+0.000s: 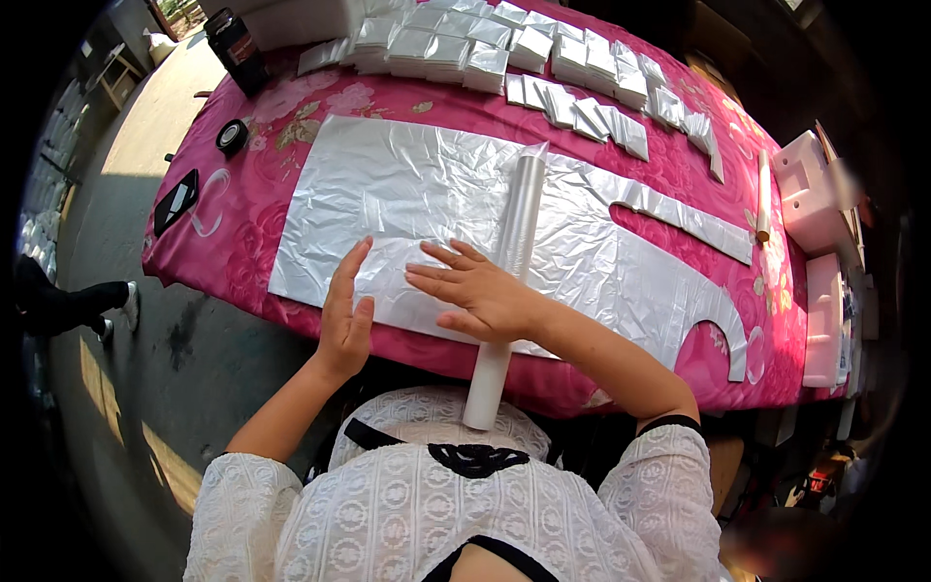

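A large sheet of silvery-white plastic film (407,175), cut like an apron with two curved openings at its right end, lies spread over the table. Across it rests a roll of clear film (522,209), its near end sticking out past the table edge toward my lap. My left hand (346,325) is held upright over the sheet's near edge, fingers stretched and empty. My right hand (475,291) reaches over the roll, palm down with fingers spread, near the sheet left of the roll. Whether either palm touches the plastic is hard to tell.
Stacks of folded silvery packets (441,53) line the far side of the pink flowered tablecloth (242,233). At the left are a dark jar (236,48), a tape roll (232,137) and a phone (176,202). A tube (763,194) and pale foam boxes (807,194) stand right. Someone's legs (78,307) show far left.
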### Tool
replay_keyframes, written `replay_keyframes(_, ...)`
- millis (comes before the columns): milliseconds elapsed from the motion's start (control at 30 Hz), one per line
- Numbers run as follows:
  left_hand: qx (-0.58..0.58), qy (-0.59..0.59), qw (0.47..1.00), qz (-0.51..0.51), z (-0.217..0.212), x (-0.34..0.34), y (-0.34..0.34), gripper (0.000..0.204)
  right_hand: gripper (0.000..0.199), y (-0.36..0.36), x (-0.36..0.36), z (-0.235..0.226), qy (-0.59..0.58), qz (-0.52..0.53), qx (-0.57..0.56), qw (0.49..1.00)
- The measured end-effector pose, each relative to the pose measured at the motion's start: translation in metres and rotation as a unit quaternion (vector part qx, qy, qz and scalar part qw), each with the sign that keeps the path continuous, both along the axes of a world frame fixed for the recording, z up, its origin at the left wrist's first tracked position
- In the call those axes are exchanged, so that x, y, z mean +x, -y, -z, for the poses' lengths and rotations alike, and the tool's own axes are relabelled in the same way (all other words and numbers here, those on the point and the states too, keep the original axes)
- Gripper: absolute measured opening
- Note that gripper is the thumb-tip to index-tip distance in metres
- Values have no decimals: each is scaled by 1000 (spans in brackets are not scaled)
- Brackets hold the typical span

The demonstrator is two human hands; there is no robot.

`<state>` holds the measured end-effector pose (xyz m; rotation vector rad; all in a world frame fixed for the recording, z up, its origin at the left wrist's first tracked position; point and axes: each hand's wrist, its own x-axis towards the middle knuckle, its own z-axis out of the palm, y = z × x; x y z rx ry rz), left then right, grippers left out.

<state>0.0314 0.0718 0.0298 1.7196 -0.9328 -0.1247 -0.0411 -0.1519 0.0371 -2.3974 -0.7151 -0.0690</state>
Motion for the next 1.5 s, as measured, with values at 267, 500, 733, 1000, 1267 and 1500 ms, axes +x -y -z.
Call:
replay_keyframes(267,-51,-164,968,-181,15,0,-119,60,38,-48,51,-59,94,-72,200,973)
replay_keyframes(500,83,-80,984,-140,4,-22,-115,51,55,-29,90,17,96,-1,-136,986)
replay_keyframes(733,305,17,924,-229,0,-19,-106,80,63,-136,177,21,66,42,-142,987)
replay_keyframes(1000,115,-384,903,-152,11,-2,-111,63,86,-178,180,42,79,395,311,861)
replay_keyframes(1267,-180,-620,737,201,-18,-11,-54,82,71,-86,112,-53,-245,130,739,615)
replay_keyframes(1500,17,-514,850,111,-45,-25,7,50,62,-40,73,-61,-180,205,735,621)
